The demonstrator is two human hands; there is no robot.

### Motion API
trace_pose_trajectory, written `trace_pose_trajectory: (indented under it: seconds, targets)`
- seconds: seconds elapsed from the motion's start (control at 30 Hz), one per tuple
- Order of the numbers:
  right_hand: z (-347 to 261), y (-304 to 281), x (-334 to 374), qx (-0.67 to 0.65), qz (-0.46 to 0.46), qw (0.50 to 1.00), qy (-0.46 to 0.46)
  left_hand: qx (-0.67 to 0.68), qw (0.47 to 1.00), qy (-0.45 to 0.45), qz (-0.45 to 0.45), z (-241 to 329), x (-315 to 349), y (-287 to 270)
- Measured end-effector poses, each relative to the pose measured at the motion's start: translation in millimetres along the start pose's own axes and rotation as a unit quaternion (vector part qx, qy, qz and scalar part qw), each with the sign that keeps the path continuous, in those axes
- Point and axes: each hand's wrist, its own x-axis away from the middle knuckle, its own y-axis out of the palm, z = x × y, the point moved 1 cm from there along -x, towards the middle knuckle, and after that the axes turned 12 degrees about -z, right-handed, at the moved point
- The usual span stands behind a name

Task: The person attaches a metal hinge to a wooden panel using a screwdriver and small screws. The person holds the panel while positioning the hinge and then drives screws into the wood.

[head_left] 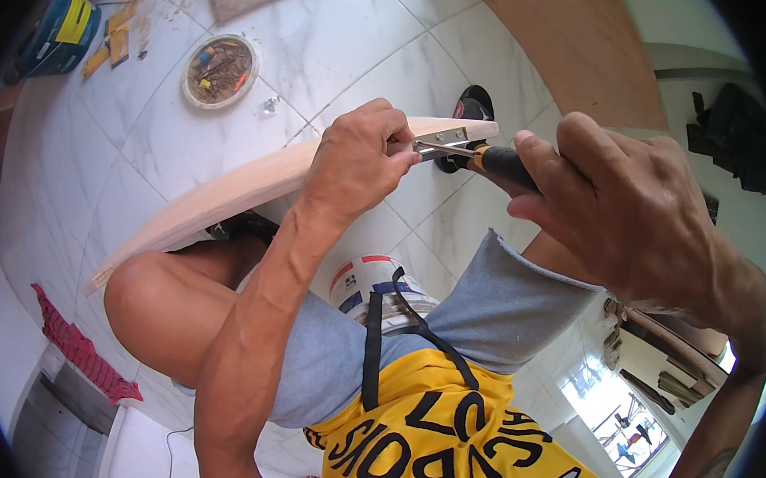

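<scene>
A pale wooden panel [220,193] stands on edge in front of me, slanting across my knees. Near its right end, a metal hinge [454,134] lies against the edge. My right hand [624,191] grips a screwdriver [507,166] with a black and yellow handle, its shaft pointing left at the hinge. By the screwdriver's tip, my left hand [361,152] is closed in a pinch at the hinge's left end. Whatever sits between those fingertips is too small and covered to make out.
On the tiled floor ahead stands a round tub [254,70] of screws and small bits. Beyond it are yellowish blocks [119,44] and a teal bucket [54,40]. A large brown board [564,40] lies far right. A white bucket [364,280] is between my legs; a red cloth [84,349] lies left.
</scene>
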Motion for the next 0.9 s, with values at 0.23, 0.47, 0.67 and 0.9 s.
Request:
trace_pose_trajectory:
  seconds: [0.23, 0.47, 0.67, 0.9]
  targets:
    - [-5.0, 0.6, 0.1, -0.004, 0.036, 0.999, -0.029, -0.005, 0.999, 0.035, 0.027, -8.1, 0.9, 5.5]
    - [-8.9, 11.1, 2.9, 0.124, 0.13, 0.977, -0.115, -0.062, 0.996, 0.048, 0.042, -7.1, -0.4, 4.6]
    - [-8.1, 4.1, 4.6, 0.086, 0.007, 0.996, -0.014, -0.04, 0.998, 0.04, 0.026, -8.4, -2.0, 4.6]
    - [-5.7, 3.4, 6.3, 0.061, 0.068, 0.99, -0.104, -0.033, 0.999, 0.043, -0.002, -7.6, -1.7, -0.4]
